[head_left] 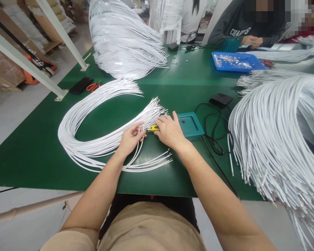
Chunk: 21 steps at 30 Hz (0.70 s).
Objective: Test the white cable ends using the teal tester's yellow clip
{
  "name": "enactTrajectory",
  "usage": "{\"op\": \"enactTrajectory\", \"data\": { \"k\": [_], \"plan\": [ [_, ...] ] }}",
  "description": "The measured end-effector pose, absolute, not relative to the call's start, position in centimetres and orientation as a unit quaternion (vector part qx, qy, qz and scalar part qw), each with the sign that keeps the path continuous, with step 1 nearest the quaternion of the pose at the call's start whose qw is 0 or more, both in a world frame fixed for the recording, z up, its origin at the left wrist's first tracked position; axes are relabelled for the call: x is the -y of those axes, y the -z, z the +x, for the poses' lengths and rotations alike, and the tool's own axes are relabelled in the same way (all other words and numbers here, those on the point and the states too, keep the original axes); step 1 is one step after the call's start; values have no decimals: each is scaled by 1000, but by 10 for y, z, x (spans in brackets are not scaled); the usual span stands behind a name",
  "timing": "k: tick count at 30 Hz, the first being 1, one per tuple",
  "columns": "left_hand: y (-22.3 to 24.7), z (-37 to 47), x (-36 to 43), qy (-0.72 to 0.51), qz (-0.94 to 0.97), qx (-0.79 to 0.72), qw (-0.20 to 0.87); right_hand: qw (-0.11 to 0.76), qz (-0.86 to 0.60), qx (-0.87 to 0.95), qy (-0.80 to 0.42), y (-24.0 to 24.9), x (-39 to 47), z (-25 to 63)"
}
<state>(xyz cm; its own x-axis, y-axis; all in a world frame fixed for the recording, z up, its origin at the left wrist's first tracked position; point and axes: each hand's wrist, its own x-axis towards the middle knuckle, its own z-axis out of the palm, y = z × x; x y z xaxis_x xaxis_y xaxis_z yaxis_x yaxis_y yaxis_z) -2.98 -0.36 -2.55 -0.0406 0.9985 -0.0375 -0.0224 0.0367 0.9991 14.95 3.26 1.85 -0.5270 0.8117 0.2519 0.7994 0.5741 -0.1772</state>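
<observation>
Your left hand (132, 138) pinches thin white wires (139, 149) between thumb and fingers, the lengths rising from the near side of the table (136, 184) up to your fingertips. Just to their right, your right hand (170, 129) grips a yellow tool (154, 128), lying crosswise with its tip toward the wires; I cannot tell whether they touch.

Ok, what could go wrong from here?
1. The yellow tool in the right hand sits very near the left hand; a slip might nip a fingertip.
2. The held wires lie close to the loose strands beside them, so they could get mixed up or tangled.
3. The big wire pile at right seems to hang past the front edge of the green table; it might slide off.
</observation>
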Motion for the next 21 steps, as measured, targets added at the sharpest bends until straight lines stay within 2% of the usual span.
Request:
{"op": "enactTrajectory", "data": {
  "k": [4, 11, 14, 18, 21],
  "plan": [
    [22, -29, 6, -510, 489, -488, 512, 223, -476, 839, -140, -26, -30, 134],
    [23, -30, 8, -504, 499, -461, 533, 211, -474, 834, -187, -25, -32, 121],
    [24, -31, 8, -500, 487, -464, 544, 185, -439, 866, -151, -23, -32, 126],
    [23, -30, 8, -497, 488, -471, 542, 163, -378, 911, -19, -24, -31, 133],
    [22, -30, 7, -503, 476, -485, 534, 160, -382, 910, 23, -27, -30, 136]
  ]
}}
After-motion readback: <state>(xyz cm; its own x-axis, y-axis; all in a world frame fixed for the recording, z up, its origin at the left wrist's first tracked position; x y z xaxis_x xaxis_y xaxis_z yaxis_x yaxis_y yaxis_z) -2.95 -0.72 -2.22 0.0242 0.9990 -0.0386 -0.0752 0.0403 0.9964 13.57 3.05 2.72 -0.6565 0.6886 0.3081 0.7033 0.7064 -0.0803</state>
